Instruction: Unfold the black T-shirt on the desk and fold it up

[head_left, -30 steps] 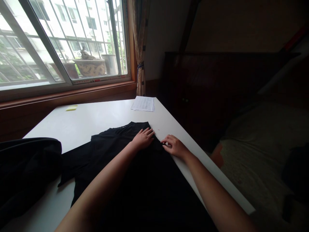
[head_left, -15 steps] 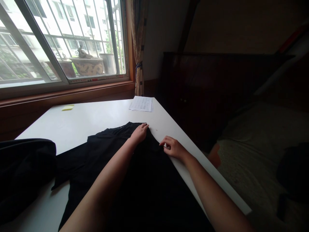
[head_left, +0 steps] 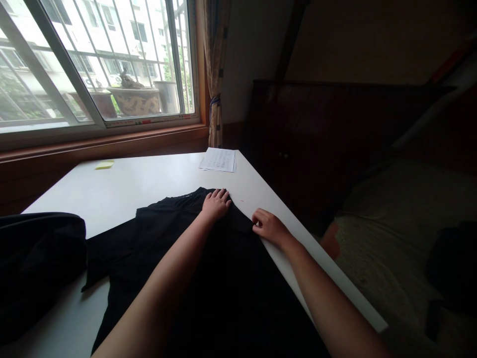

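A black short-sleeved T-shirt (head_left: 231,278) lies spread on the white table (head_left: 149,174), its collar toward the window and one sleeve out to the left. My left hand (head_left: 216,204) rests on the shirt near its far shoulder, fingers spread and lying flat. At the right edge of the shirt, by the sleeve, my right hand (head_left: 271,227) pinches the cloth between thumb and fingers. Both forearms reach over from the near side, and the left one covers part of the shirt.
Another dark cloth bundle (head_left: 40,268) lies at the left. Sheets of paper (head_left: 219,160) and a yellow sticky-note pad (head_left: 104,164) lie at the table's far side. The table's right edge runs diagonally beside my right arm. A barred window (head_left: 112,64) stands beyond.
My left hand's fingers have spread out flat on the shirt. My right hand has closed on the shirt's edge and shifted slightly right, drawing the sleeve cloth outward.
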Tool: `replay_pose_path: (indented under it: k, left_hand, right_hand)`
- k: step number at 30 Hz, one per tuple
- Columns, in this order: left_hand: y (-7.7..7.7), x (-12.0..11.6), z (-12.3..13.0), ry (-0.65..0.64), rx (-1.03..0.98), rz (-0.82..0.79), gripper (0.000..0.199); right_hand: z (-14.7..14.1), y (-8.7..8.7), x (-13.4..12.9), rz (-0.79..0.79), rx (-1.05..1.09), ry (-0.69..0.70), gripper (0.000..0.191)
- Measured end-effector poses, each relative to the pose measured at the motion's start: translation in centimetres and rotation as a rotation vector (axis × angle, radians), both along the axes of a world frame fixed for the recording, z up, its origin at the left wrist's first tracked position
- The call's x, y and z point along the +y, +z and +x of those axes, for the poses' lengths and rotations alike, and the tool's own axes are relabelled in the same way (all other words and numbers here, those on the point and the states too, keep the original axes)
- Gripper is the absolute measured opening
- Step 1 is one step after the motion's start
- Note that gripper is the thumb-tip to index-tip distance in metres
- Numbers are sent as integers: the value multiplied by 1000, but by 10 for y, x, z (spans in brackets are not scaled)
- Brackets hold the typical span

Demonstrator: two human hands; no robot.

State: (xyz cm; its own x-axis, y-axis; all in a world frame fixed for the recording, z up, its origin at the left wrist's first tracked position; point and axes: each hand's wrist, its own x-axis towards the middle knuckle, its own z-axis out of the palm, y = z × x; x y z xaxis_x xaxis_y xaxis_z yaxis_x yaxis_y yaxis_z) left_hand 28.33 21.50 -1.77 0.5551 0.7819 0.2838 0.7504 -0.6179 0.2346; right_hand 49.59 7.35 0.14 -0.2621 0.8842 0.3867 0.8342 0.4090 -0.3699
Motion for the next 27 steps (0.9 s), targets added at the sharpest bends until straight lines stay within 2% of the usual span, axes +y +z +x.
replay_pose_path:
  k: [5,9,11,15,19,23,27]
  left_hand:
    - [-8,-3,7,76,-46,11,49]
    - [-2,-7,4,52,-87,52,48]
    - [5,-13,-1,-29,-100,88,44]
    - [19,-34,-12,-297,-76,121,35]
    - [21,-54,-19,-500,-32,112,34]
    - [14,-61,-19,-547,30,92,45]
    - [8,-56,-17,-545,91,58,49]
  right_hand:
    - [2,2,-2,-6,-41,-36,22]
    - [5,4,-2,25,-74,-29,20]
    - [6,5,-2,39,-93,-16,20]
    - [7,6,-1,48,-122,7,20]
    - [7,5,0,53,-119,8,21]
    - [5,5,-1,44,-51,50,24]
    - [4,5,-5,-43,89,134,27]
